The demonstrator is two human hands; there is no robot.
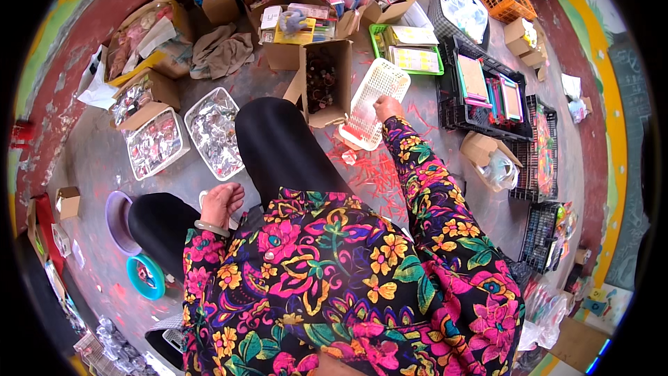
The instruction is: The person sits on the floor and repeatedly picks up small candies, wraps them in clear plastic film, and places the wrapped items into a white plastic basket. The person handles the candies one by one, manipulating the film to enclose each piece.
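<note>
Open cardboard boxes [321,80] of small goods, two trays of silvery packets [214,132] and black plastic crates [480,90] crowd the grey concrete floor [97,153] around me. My right hand [387,107] is stretched out, fingers closed on the rim of a white perforated plastic basket [372,101], which sits tilted beside the tall box, over scattered red bits. My left hand [221,202] rests loosely curled near my knee, seemingly empty.

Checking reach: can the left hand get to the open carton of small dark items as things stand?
Probably not without leaning. The left hand rests near the person's knee, while the carton stands beyond the raised black-trousered leg, which lies between them. The right hand, on the white basket, is closer.
</note>
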